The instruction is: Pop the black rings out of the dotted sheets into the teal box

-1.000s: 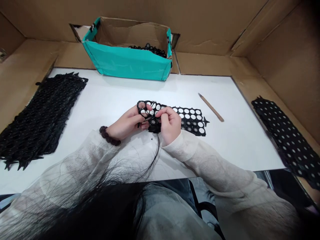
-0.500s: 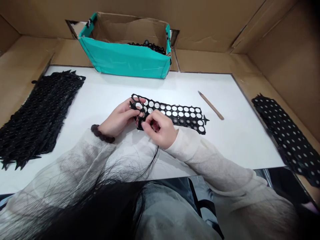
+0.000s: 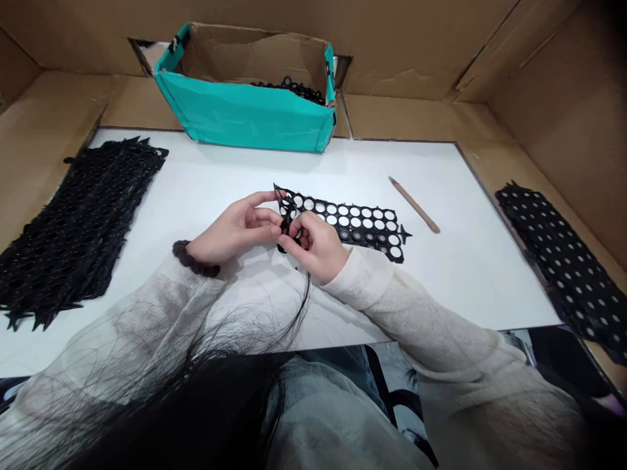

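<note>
A flat black sheet with rows of round holes (image 3: 353,217) lies on the white board in front of me, its left end bent upward. Several holes in its lower rows have dark rings in them. My left hand (image 3: 245,227) pinches the sheet's raised left end, with a finger stretched along its upper corner. At the same end, my right hand (image 3: 318,245) is closed, thumb and forefinger pressed together against the black material. Whatever small piece may sit between the fingertips is hidden.
A stack of black perforated sheets (image 3: 73,228) lies left. Another dotted black stack (image 3: 563,267) rests at right. A brown pen-like stick (image 3: 415,205) lies on the white board (image 3: 465,274). Behind stands a teal-fronted cardboard box (image 3: 245,117) holding small black rings (image 3: 294,90). Cardboard walls surround the board.
The sheet's left end has been folded up and to the right. My left hand has shifted its grip on that end, and its fingers now lie closer to my right fingertips.
</note>
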The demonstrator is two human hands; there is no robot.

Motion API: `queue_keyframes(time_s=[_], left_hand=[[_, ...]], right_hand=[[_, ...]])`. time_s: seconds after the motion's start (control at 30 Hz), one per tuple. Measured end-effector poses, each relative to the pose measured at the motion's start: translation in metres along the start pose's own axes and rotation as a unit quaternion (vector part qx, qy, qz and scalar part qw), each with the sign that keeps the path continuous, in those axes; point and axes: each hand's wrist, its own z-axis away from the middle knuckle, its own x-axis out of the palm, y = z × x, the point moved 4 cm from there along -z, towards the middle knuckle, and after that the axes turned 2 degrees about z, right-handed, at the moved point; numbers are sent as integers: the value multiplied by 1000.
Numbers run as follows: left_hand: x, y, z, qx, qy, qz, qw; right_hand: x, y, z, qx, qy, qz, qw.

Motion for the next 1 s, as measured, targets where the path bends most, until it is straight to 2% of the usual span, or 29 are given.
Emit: queue_keyframes(time_s=[0.17,0.4,0.63,0.8,1.0], left_hand=[[-2,-1,-1,5,26,-11,1000],[2,-1,-1,4,9,-24,1000],[5,3,2,18,18,-72,997],[6,1,2,1,10,-94,996],[6,3,1,-28,-1,-103,994]], right_hand=[[0,3,-1,7,-2,-22,1000],[3,4,0,65,-20,-18,998],[2,-3,1,8,-27,30,999],[3,-9,4,8,-47,88,995],[5,-10,4,14,-57,97,994]])
